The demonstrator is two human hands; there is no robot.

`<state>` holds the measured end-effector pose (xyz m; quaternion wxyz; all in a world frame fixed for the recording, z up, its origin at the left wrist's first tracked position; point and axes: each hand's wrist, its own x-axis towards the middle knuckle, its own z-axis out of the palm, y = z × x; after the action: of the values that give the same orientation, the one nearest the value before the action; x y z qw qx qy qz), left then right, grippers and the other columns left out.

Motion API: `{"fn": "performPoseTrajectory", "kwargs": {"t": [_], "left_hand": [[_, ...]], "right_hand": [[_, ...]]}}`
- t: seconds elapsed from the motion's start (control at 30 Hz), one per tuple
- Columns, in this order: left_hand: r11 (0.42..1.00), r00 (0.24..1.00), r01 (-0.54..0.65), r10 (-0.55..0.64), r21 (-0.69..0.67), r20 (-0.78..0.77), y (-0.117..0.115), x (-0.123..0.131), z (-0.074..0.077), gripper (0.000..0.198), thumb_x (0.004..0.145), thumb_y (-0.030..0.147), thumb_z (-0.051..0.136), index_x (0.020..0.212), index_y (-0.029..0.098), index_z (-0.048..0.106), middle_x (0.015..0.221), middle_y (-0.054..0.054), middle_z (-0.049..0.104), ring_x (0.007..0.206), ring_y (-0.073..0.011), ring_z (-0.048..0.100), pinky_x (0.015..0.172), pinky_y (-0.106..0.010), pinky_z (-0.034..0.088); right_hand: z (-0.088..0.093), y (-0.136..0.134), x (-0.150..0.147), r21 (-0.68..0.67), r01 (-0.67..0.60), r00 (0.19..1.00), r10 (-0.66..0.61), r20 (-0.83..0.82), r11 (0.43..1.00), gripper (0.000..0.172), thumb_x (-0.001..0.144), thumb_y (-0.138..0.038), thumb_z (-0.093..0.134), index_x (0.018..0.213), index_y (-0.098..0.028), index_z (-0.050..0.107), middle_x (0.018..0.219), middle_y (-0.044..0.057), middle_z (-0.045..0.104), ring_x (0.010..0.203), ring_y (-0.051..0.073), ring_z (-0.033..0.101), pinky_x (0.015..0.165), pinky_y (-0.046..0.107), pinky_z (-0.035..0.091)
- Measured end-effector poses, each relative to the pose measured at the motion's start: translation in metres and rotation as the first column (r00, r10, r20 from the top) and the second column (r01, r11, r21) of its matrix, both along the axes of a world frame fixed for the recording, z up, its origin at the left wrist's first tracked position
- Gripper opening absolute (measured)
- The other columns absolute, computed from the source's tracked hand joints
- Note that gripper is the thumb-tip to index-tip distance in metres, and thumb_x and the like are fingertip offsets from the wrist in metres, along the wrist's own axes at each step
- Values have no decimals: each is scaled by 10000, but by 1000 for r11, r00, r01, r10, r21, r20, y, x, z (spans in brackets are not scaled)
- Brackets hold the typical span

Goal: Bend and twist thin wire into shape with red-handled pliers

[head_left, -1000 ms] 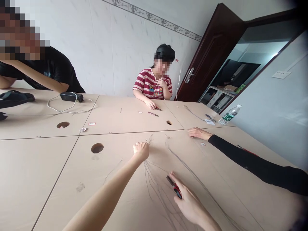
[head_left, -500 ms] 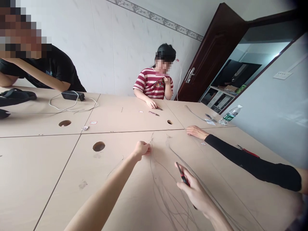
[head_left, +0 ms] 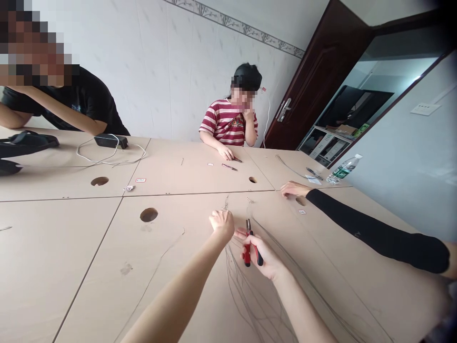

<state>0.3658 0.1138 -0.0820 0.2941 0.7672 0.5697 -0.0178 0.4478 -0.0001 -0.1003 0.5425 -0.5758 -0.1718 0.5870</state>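
Note:
Near the table's middle, my left hand (head_left: pixel 222 225) is closed, back of the hand up, around the upper part of a bundle of thin grey wires (head_left: pixel 230 286). The wire tips poke out past its knuckles. The lower strands fan out toward me on the table. Beside it, my right hand (head_left: pixel 262 255) holds pliers (head_left: pixel 247 252) with red and black handles. Their jaws point away from me, and the handles are spread apart. Some right fingers reach toward the left wrist. A second wire bundle (head_left: pixel 285 255) runs along the right of the pliers.
A co-worker's hand (head_left: pixel 293 189) and black sleeve (head_left: pixel 360 226) rest at the right. Across the table, a person in a striped shirt (head_left: pixel 228 121) sits near a pen-like tool (head_left: pixel 229 167). A water bottle (head_left: pixel 344 169), black adapter (head_left: pixel 111 141) and round table hole (head_left: pixel 149 215) are also there.
My left hand has turned knuckles up and shifted slightly right. My right hand has brought the pliers left and up, close to the left hand, with the jaws now pointing away.

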Motion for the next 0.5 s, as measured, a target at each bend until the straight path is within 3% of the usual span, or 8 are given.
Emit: {"fn": "performPoseTrajectory", "kwargs": {"t": [0.13,0.33,0.5], "left_hand": [[1000,1000,12,-12,-28,8,-2,8,-3,349,920,320,599,1226,155,573,1251,-107,586,1086,-250,598,904,-472,516],[990,985,7,16,-138,170,18,-27,-7,333,927,336,588,1207,156,582,1203,-94,608,1018,-230,625,849,-425,544],[982,976,13,29,-187,218,25,-46,-10,322,930,337,584,1189,146,588,1170,-91,622,983,-217,635,827,-414,552]], "right_hand": [[0,-3,-4,13,16,992,-14,-125,1000,429,641,-160,589,1068,-203,616,916,28,693,477,85,466,517,278,489],[6,-1,4,77,58,988,-46,-146,995,379,661,-159,618,1034,-223,638,1096,11,675,508,64,469,531,251,474],[5,13,5,97,39,987,-23,-160,995,401,637,-160,613,1034,-189,669,793,-2,657,514,94,479,539,261,469]]}}
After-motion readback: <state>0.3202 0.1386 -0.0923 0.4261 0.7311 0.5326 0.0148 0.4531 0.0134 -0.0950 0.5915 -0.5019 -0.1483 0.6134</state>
